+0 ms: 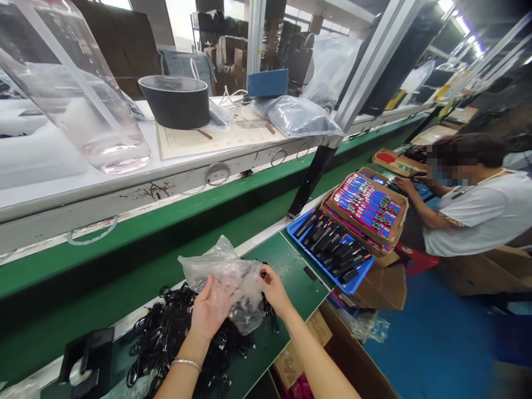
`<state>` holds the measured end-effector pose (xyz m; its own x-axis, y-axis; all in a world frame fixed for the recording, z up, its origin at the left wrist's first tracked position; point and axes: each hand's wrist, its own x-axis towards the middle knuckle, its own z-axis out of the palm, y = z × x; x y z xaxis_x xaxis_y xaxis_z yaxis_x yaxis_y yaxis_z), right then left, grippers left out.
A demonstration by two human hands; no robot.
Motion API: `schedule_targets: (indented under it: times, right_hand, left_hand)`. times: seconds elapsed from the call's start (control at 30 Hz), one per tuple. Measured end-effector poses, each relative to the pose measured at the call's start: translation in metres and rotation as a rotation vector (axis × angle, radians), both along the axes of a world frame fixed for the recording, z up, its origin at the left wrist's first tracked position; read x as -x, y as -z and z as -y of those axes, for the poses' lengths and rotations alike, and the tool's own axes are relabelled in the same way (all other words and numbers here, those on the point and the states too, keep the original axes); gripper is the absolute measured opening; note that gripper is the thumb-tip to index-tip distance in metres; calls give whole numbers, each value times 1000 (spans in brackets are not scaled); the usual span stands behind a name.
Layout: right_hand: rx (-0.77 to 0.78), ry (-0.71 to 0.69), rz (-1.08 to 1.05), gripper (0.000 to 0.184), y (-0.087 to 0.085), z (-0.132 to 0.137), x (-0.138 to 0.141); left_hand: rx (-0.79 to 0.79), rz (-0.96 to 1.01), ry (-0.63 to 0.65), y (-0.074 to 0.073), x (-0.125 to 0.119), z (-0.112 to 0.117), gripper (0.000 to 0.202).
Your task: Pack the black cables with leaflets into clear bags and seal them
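Observation:
A crumpled clear plastic bag (224,263) is held up between my two hands, above a heap of black cables (166,321). My left hand (205,313) grips the bag from its left side; its thumb shows, while the plastic partly covers the other fingers. At the bag's right edge, my right hand (273,288) has thumb and fingers pinched together on the plastic. Something dark shows by those right fingertips, too small to make out. Below the bag, black cable ends with small metal plugs lie on the green work surface (286,255).
A blue tray (353,285) of black handheld devices stands to the right, beside cardboard boxes of blue-and-pink packed items (368,205). A black tape dispenser (87,360) sits lower left. A shelf above carries a clear bottle (112,138). A co-worker (477,205) sits at right.

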<state>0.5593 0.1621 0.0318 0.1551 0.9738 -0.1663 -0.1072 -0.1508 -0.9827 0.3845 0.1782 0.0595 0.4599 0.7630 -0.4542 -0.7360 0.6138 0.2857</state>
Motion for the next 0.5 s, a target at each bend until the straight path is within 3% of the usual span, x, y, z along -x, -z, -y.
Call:
schedule_targets:
  times: [0.1, 0.2, 0.37, 0.5]
  right_hand:
    - [49, 54, -98, 37, 1, 2, -3]
    - [105, 22, -148, 40, 2, 6, -15]
    - [155, -138, -84, 30, 1, 18, -34]
    - [141, -316, 62, 23, 3, 19, -27]
  left_hand:
    - [50, -13, -10, 6, 2, 1, 23]
    - [68, -25, -73, 8, 10, 2, 23]
    - [34, -58, -288, 4, 41, 2, 28]
    - [1, -122, -455, -1, 79, 4, 25]
